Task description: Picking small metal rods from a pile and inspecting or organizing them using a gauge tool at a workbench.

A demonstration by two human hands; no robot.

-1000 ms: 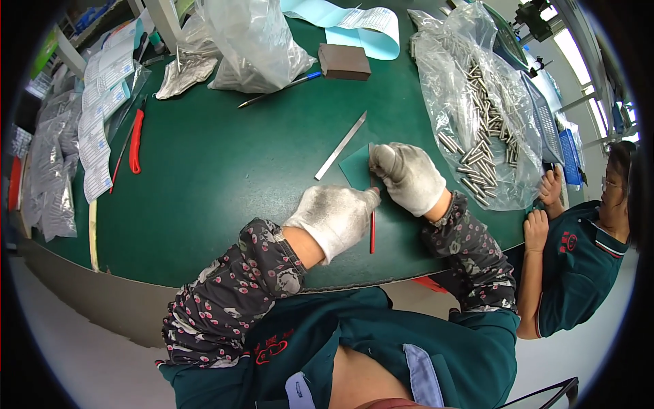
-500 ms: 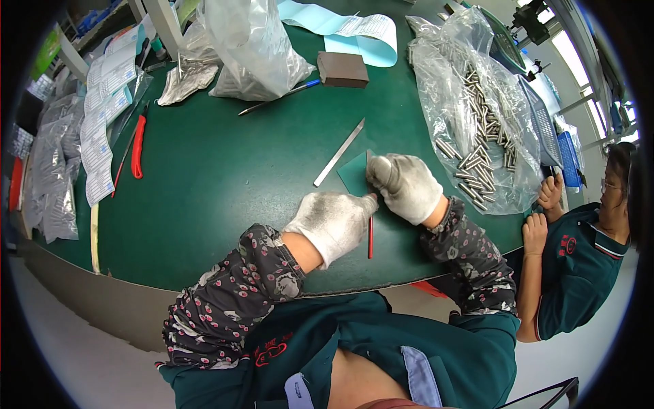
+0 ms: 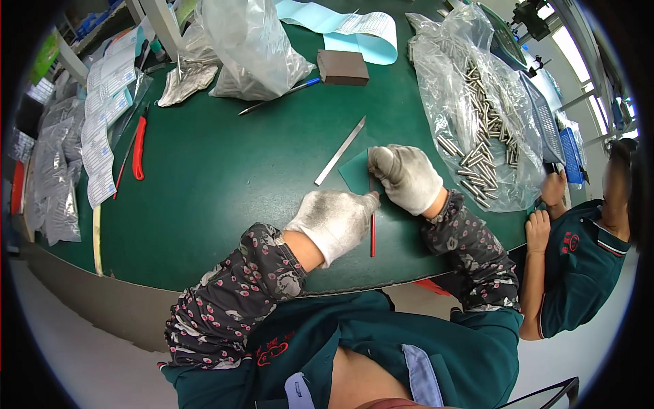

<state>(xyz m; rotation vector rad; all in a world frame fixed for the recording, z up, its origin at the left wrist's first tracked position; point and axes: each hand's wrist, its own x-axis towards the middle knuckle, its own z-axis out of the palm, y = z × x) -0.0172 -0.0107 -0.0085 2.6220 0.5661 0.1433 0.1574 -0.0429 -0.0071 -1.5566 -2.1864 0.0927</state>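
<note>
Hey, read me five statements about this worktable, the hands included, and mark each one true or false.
1. The left hand and the right hand both wear stained whitish gloves. True.
2. The thin red handle lies beyond both hands. False: the red handle shows nearer the person than the right hand.
3. The flat metal strip lies on the green tabletop. True.
4. The short metal pins lie left of both hands. False: the pins lie to their right.
5. The brown block sits beyond both hands. True.

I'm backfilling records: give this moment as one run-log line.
left gloved hand: at red-handled tool, grip unclear | right gloved hand: at green sheet, grip unclear | nearby: metal strip, bagged metal pins
</note>
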